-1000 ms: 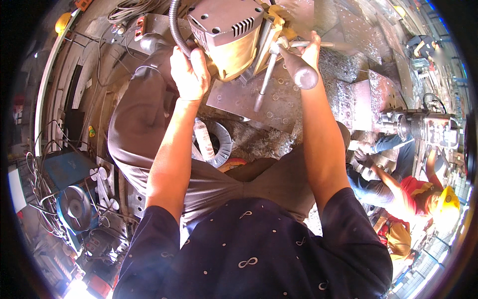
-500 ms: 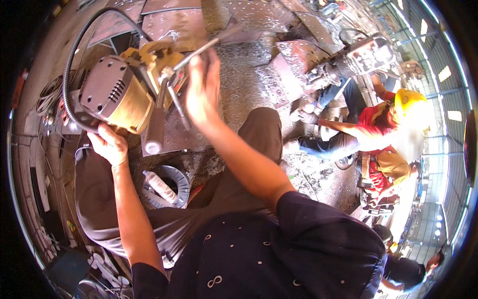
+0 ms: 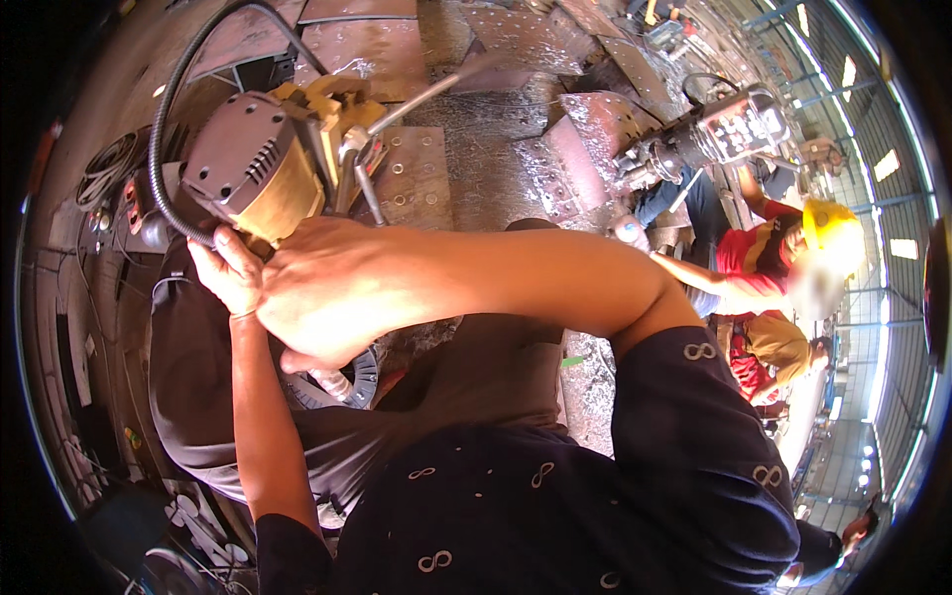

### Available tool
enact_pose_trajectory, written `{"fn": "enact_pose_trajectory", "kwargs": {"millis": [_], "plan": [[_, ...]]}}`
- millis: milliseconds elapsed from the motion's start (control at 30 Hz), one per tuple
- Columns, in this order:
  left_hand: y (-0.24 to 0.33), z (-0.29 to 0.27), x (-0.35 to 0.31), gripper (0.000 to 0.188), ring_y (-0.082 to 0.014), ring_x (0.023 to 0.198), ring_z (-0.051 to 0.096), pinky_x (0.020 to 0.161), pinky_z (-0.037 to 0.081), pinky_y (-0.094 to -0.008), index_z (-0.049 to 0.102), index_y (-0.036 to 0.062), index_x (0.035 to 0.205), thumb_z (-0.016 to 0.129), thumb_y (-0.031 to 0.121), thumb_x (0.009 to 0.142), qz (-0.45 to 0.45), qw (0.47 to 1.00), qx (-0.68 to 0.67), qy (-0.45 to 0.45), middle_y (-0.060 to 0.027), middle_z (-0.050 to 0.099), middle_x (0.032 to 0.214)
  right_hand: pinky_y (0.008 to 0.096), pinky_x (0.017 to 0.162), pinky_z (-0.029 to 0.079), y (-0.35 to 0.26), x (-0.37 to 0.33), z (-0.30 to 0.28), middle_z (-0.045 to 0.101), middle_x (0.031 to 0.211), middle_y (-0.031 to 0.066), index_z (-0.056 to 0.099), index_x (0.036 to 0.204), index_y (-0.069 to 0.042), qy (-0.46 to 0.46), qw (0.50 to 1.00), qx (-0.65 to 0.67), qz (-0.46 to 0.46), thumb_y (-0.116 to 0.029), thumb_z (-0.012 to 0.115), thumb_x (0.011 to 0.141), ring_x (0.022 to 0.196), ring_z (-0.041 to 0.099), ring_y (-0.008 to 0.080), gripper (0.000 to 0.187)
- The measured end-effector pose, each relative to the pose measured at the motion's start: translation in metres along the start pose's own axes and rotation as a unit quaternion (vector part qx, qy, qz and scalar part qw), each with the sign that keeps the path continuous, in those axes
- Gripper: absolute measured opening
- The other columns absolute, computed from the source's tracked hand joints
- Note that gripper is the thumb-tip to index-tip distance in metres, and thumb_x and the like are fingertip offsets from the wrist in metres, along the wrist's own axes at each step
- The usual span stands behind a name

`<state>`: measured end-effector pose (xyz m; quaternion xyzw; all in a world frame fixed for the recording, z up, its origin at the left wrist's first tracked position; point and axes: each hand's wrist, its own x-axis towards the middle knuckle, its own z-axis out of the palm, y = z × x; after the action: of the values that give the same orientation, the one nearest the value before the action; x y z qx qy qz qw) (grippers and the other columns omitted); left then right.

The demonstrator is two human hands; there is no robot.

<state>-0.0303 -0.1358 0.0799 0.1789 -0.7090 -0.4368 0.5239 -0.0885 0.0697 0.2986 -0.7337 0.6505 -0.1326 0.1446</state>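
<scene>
One drill (image 3: 268, 169), one hose (image 3: 156, 144); left hand (image 3: 226, 273) half-curled beside both, right hand (image 3: 315, 293) overlapping it; cannot tell what either grips.

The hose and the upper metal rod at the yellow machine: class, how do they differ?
The hose arches in a wide curve, while the upper metal rod runs straight. The hose is ribbed and dark grey; the rod looks smooth and silvery. Both are long, slender parts at the yellow machine.
</scene>
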Motion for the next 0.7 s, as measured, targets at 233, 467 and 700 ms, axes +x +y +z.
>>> {"fn": "enact_pose_trajectory", "kwargs": {"millis": [233, 467, 700], "plan": [[0.001, -0.001, -0.003, 0.03, -0.0251, 0.083, 0.062, 0.078, 0.053, -0.0375, 0.06, -0.0018, 0.114, 0.058, 0.026, 0.105, 0.018, 0.998, 0.062, 0.003, -0.0123, 0.064, 0.095, 0.046, 0.074, 0.058, -0.002, 0.006, 0.007, 0.074, 0.075, 0.0153, 0.076, 0.077, 0.0, -0.037, 0.998, -0.031, 0.034, -0.032, 0.071, 0.086, 0.073, 0.073, 0.0342, 0.033], [0.026, -0.014, 0.007, 0.019, -0.0133, 0.071, 0.056, 0.066, 0.051, -0.0314, 0.059, 0.0032, 0.115, 0.057, 0.019, 0.106, 0.07, 0.988, 0.134, -0.039, -0.0029, 0.059, 0.082, 0.0473, 0.073, 0.059, -0.006, 0.013, -0.003, 0.071, 0.069, 0.0144, 0.072, 0.081, -0.001, -0.088, 0.993, -0.074, 0.031, -0.034, 0.072, 0.09, 0.071, 0.073, 0.0335, 0.034], [0.042, -0.013, 0.015, 0.036, -0.0432, 0.07, 0.063, 0.067, 0.052, -0.0515, 0.06, 0.003, 0.096, 0.076, 0.035, 0.091, 0.059, 0.987, 0.142, -0.038, -0.0192, 0.065, 0.08, 0.0479, 0.069, 0.057, -0.007, 0.012, 0.006, 0.067, 0.062, 0.0148, 0.072, 0.096, -0.006, -0.067, 0.992, -0.109, 0.016, -0.041, 0.069, 0.096, 0.064, 0.071, 0.0348, 0.035]]}}
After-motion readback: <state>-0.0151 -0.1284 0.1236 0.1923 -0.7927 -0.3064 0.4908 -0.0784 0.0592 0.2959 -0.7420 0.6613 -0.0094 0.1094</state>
